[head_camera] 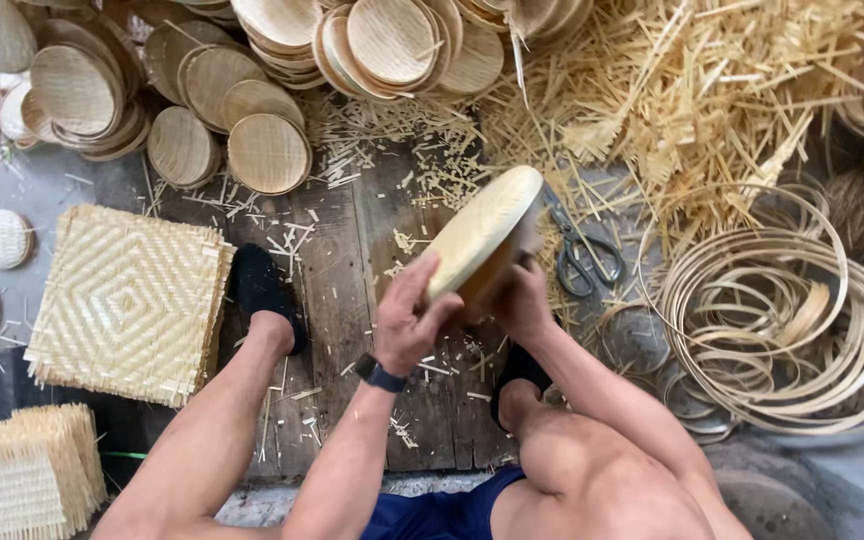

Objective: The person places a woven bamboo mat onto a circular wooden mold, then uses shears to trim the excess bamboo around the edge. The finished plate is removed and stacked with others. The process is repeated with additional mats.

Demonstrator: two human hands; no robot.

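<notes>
Nearest, at the lower left corner, a block of stacked woven squares (22, 475) stands on edge. Above the wooden floor boards (352, 300), the left hand (410, 322), a dark watch (380, 374) on its wrist, curls its grip over the near rim of a round woven bamboo tray (482, 228), which is tilted on edge between the knees. The right hand (524, 300) presses its grip to the tray's underside; its fingers are hidden. Left lies a flat pile of square woven mats (127, 300). Right of the tray rest dark scissors (582, 255), then coiled bamboo hoops (782, 320). Farthest, finished round trays (252, 130) are heaped beside loose bamboo splints (692, 90)
</notes>
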